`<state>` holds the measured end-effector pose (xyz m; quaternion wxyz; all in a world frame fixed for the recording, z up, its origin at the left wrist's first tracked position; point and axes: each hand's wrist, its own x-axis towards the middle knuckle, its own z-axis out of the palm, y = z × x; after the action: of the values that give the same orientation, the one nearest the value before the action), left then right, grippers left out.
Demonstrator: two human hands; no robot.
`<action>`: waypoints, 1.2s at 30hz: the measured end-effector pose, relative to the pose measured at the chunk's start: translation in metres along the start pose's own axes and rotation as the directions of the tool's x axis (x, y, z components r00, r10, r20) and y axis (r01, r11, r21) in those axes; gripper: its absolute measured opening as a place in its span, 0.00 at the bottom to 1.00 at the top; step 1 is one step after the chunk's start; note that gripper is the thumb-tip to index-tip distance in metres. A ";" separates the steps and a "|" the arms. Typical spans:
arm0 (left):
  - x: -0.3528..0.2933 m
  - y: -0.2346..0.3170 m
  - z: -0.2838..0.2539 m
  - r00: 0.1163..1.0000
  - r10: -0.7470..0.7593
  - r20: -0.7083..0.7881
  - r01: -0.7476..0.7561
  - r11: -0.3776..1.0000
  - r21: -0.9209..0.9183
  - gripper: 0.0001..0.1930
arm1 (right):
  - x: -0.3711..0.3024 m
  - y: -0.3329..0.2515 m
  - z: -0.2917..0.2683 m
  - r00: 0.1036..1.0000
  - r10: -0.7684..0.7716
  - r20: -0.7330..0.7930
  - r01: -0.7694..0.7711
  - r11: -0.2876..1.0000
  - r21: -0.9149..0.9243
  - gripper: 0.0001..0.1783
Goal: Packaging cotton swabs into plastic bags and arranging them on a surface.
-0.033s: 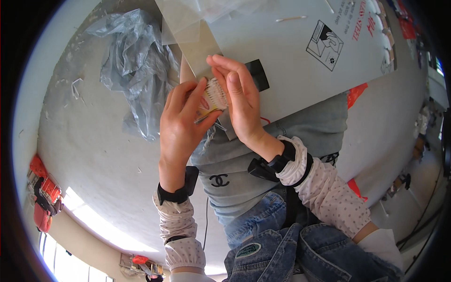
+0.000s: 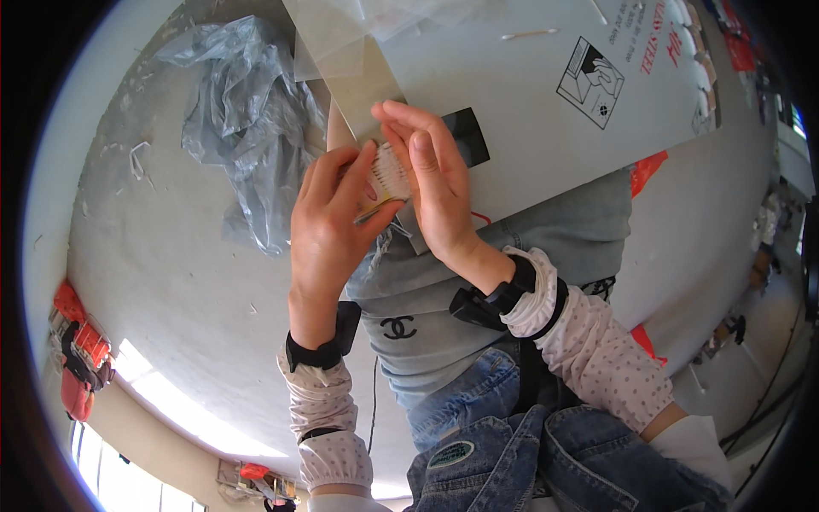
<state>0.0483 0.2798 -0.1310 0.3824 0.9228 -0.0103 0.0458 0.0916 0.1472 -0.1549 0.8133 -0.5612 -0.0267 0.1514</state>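
Note:
A small pack of cotton swabs (image 2: pixel 390 173), with white tips in a row and a yellow printed wrapper, is pinched between the thumb and fingers of my left hand (image 2: pixel 327 200). My right hand (image 2: pixel 439 183) stands on edge beside it, fingers stretched out, its palm side against the swab tips. Both hands are over the corner of a steel-grey panel (image 2: pixel 512 102) lying across my lap. One loose cotton swab (image 2: pixel 529 34) rests on that panel, beyond my right hand. Part of the wrapper is hidden behind my left fingers.
A crumpled grey plastic bag (image 2: pixel 247 128) lies to the left of my hands. Clear plastic sheeting (image 2: pixel 409 17) covers the panel's far edge. Beside my right fingers is a black square (image 2: pixel 467 136) on the panel. Bits of white litter (image 2: pixel 138 160) lie at the far left.
My right hand has shifted very slightly left, closer against the swab tips. My left hand and the pack look almost still.

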 end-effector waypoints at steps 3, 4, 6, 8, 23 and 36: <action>-0.001 0.002 -0.003 0.998 -0.054 0.041 0.054 0.998 -0.008 0.31 | -0.003 0.001 0.008 1.000 0.019 0.012 -0.019 1.000 0.020 0.28; 0.000 0.003 -0.002 0.998 -0.056 0.041 0.056 0.998 -0.008 0.31 | -0.004 0.000 0.010 1.000 0.021 0.013 -0.021 0.999 0.026 0.28; 0.001 0.004 -0.001 0.999 -0.027 0.024 0.027 1.000 -0.012 0.30 | -0.003 -0.001 0.009 1.000 0.015 0.019 -0.016 0.999 0.035 0.28; 0.002 0.004 -0.002 1.000 -0.007 0.025 0.006 1.000 0.012 0.30 | -0.003 -0.002 0.010 1.000 0.000 0.022 -0.001 0.999 0.041 0.27; 0.001 0.007 -0.005 0.996 -0.053 0.071 0.054 0.998 -0.011 0.34 | -0.013 -0.005 0.001 0.996 0.047 -0.082 -0.037 0.992 0.119 0.29; 0.013 -0.001 -0.024 0.969 -0.146 0.200 0.182 0.968 -0.173 0.23 | -0.055 -0.042 -0.004 0.960 0.225 -0.167 -0.203 0.969 0.143 0.21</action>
<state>0.0595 0.2975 -0.1139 0.4686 0.8799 0.0263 -0.0736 0.0495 0.1151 -0.1108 0.8244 -0.5207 0.1183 0.1879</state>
